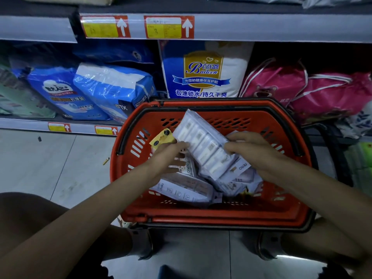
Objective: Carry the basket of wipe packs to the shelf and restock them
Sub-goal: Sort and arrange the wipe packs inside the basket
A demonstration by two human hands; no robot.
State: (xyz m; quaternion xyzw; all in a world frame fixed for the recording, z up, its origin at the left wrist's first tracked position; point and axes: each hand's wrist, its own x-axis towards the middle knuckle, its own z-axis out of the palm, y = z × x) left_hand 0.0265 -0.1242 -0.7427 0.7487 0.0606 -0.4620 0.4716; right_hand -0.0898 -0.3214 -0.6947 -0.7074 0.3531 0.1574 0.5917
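A red plastic basket (203, 215) with black handles sits on the floor in front of me, against the low shelf. Several white wipe packs (187, 190) lie jumbled inside it. A long white multi-pack of wipes (203, 141) is tilted up out of the pile, its far end pointing to the back of the basket. My right hand (251, 150) grips its right edge. My left hand (171, 156) rests on its left edge, fingers curled on the pack. A small yellow pack (163, 137) lies at the basket's left wall.
The low shelf (30, 123) holds blue diaper bags (112, 91), a white and blue Baileen bag (203, 71) and pink bags (314, 91). An upper shelf edge (261, 27) carries red and yellow price tags. Grey tiled floor (50, 168) lies left; my knees flank the basket.
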